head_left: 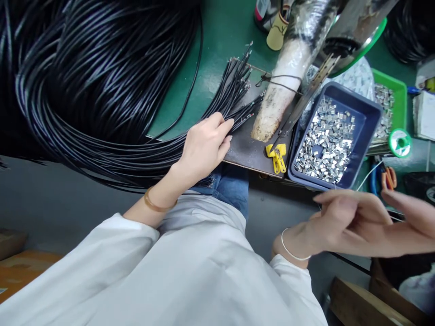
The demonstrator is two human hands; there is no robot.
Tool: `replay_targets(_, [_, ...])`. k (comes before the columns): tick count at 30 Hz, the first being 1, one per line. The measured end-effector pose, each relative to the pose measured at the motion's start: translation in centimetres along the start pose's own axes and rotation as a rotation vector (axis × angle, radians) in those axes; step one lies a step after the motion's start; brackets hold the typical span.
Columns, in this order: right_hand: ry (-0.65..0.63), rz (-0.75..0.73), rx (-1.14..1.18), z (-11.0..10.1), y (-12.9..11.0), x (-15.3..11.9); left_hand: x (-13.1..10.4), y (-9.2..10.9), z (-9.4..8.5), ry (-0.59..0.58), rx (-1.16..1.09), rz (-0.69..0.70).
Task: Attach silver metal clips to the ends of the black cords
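Observation:
My left hand (206, 144) is closed around a bundle of thin black cables (163, 156). Past my fingers the cut cable ends (238, 81) fan out over a dark board. My right hand (335, 222), blurred, has curled fingers in front of a blue tray (365, 131) of small silvery metal clips (328, 140). Thin pale strands show about its fingers; what it holds cannot be made out. Flesh-coloured fingers (413, 215) reach in from the right edge against it, seemingly another person's hand, though the boundary is unclear.
A large coil of black cable (112, 68) covers the left of the green table (217, 27). A plastic-wrapped roll (283, 86), a yellow clip (277, 158), a green tray (401, 99), a green spool (400, 142) and orange-handled pliers (389, 177) lie right. Boxes (29, 271) stand below.

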State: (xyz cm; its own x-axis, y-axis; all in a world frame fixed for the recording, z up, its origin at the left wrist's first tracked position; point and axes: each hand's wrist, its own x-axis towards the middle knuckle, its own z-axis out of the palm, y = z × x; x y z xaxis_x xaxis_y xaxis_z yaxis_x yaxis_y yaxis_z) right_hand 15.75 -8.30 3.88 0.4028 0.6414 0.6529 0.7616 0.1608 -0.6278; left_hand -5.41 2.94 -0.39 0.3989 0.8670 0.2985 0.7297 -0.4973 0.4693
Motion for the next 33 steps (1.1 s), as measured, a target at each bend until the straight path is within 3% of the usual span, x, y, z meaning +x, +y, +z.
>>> replay_targets(2, [-0.002,0.008,-0.078,-0.7,0.5,0.8,-1.2,-0.3,-0.4,0.054,-0.079,0.013])
replay_targets(4, [-0.153,0.101,-0.257,-1.1,2.0,1.8,-1.9,-0.7,-0.6,0.115,-0.208,-0.005])
replay_targets(7, [-0.226,0.1,-0.45,-1.3,5.0,3.4,-1.6,-1.6,-0.1,0.249,-0.481,-0.125])
replay_targets(11, [-0.363,0.071,-0.391,-0.6,7.7,5.3,0.0,-2.4,0.6,0.495,-0.872,-0.328])
replay_targets(13, [-0.486,0.086,-0.354,-0.4,8.1,6.2,0.4,-2.0,0.1,0.521,-1.1,-0.338])
replay_targets(15, [-0.607,0.078,-0.382,-0.3,8.2,7.2,0.2,-0.7,-0.9,0.404,-1.355,-0.282])
replay_targets(16, [-0.658,0.062,-0.423,-0.4,8.2,7.7,-0.1,0.3,-1.4,0.251,-1.453,-0.235])
replay_targets(19, [-0.777,0.044,-0.584,-0.5,7.8,9.2,-1.2,3.3,-2.1,-0.414,-1.579,-0.145])
replay_targets(20, [-0.809,0.049,-0.631,-0.5,7.7,9.6,-1.5,4.1,-1.9,-0.551,-1.614,-0.145])
replay_targets(21, [-0.832,0.055,-0.662,-0.5,7.5,10.0,-1.8,4.8,-1.4,-0.616,-1.626,-0.172])
replay_targets(22, [-0.846,0.061,-0.683,-0.4,7.5,10.2,-2.0,5.3,-0.8,-0.599,-1.628,-0.212])
replay_targets(27, [-0.748,0.124,-0.648,-0.2,8.6,9.6,-2.3,5.2,2.4,-0.25,-1.571,-0.446])
replay_targets(30, [-0.532,0.118,-0.528,-0.2,9.2,8.0,-2.3,4.7,2.7,-0.195,-1.593,-0.459])
replay_targets(33, [-0.268,0.179,-0.23,0.0,7.7,5.8,-2.2,4.9,2.2,-0.216,-1.597,-0.428])
